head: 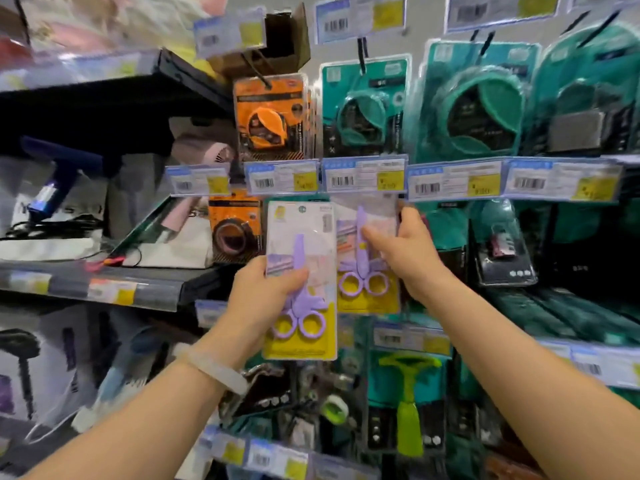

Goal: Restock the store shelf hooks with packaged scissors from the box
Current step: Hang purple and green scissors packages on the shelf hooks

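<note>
Well, the store wall was packed: rows of hooks hung with teal packs [474, 109] up top, an orange tape-measure pack [270, 116] to their left, and a strip of barcode price tags [363, 176] running across the middle (everything a touch blurred). Left of that, dark shelves [104, 278] carried boxed goods. Both bare arms reached up and forward. The left hand [266, 292], a pale bangle [211, 367] at its wrist, gripped one packaged purple scissors [301, 282] by its left edge, thumb over the front. The right hand [405, 251] pinched a second scissors pack [367, 258] just under the price tags, thumb in front, fingers curled behind its right edge.
</note>
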A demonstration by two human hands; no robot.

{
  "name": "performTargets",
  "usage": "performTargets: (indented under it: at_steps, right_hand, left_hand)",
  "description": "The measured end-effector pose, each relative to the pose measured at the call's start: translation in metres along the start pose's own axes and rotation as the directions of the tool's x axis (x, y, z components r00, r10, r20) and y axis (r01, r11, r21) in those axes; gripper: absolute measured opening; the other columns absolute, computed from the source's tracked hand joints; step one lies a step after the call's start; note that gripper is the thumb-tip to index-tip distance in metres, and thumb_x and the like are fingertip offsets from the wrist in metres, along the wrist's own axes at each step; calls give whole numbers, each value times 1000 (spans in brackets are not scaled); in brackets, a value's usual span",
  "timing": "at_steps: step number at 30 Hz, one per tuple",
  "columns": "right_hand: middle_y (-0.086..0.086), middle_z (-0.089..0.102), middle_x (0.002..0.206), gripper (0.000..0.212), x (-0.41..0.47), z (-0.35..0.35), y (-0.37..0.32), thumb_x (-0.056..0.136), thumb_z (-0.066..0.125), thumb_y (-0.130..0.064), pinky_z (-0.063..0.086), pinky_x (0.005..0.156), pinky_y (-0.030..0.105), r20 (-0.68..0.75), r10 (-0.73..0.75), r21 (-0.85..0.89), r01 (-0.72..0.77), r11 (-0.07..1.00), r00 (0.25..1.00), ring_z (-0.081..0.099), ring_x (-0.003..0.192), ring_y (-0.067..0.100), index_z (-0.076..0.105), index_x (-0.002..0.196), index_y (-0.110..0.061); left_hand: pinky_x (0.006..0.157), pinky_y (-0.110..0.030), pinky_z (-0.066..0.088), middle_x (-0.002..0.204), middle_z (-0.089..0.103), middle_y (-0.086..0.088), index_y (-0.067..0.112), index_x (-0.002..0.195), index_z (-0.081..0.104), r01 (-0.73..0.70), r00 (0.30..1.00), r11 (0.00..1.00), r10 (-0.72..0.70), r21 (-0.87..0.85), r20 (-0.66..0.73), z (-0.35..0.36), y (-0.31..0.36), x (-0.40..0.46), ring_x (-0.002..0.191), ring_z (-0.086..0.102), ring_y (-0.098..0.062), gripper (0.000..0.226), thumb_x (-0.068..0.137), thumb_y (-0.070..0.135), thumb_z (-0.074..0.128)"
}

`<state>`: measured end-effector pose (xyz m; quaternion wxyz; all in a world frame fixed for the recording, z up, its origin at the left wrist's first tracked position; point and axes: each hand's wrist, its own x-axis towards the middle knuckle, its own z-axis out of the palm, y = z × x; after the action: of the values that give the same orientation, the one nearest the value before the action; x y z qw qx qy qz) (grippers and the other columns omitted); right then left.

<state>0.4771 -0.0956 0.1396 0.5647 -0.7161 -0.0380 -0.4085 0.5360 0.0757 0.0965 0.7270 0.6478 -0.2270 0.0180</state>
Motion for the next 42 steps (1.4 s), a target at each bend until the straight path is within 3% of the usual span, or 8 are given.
performTargets:
  at_steps: [3,8,11,15,26,32,39,42]
  right_hand:
    - [-8,57,92,36,3,9,1,90,55,-1,44,56,2,-71,-14,-15,13,1000,997,54,76,-5,44,124,-3]
    - [-2,62,99,23,1,14,3,92,54,-10,52,66,11,-186,-36,-20,33,999,982,62,85,8,49,115,-10]
    - [-4,61,94,17,1,16,1,92,54,-10,50,61,9,-206,-43,-49,34,998,978,60,78,3,50,109,-11]
    - [-4,61,86,13,-1,16,0,91,55,-9,47,53,10,-215,-30,-29,24,999,976,60,64,-5,51,103,-13]
    - [3,67,96,7,3,11,3,92,55,-11,57,76,33,-240,30,37,-22,999,970,66,88,20,57,95,-17]
    - [1,66,96,10,5,10,0,92,54,-11,56,81,35,-180,16,-11,-19,1000,984,66,92,21,55,101,-15]
    - [-4,62,91,7,3,1,4,90,56,-17,52,87,43,-206,-100,-219,54,974,974,62,89,17,52,91,-22]
    - [-2,63,94,9,4,11,3,90,55,-16,52,87,41,-178,-111,-221,70,973,978,62,90,16,52,97,-19]
  left_hand:
    - [87,-55,52,101,70,-17,6,94,65,-4,998,1000,5,-14,55,-5,-3,12,93,67,-35,12,82,8,68]
    - [89,-57,51,102,70,-19,3,97,65,10,994,998,-2,-69,111,-10,-9,23,95,66,-37,16,82,7,68]
    - [89,-56,51,101,69,-20,8,87,64,25,992,993,-11,-117,124,-8,-11,26,96,66,-38,7,82,4,67]
    - [91,-51,51,103,70,-17,11,86,64,17,990,990,2,-137,138,-4,-13,27,97,66,-34,10,80,4,67]
    - [61,-24,58,93,70,-7,11,88,63,-26,990,983,51,-183,130,-5,-8,25,73,68,-18,10,82,3,64]
    - [83,-41,54,100,69,-15,10,85,64,22,996,976,-3,-218,87,-5,-11,29,88,66,-32,9,85,2,60]
    - [59,-21,58,83,69,-2,14,80,63,-44,995,977,61,-208,78,4,-7,26,65,67,-13,15,86,0,59]
    - [70,-31,59,90,70,-6,14,82,64,-46,997,977,57,-207,44,4,-6,26,75,68,-20,14,86,2,59]
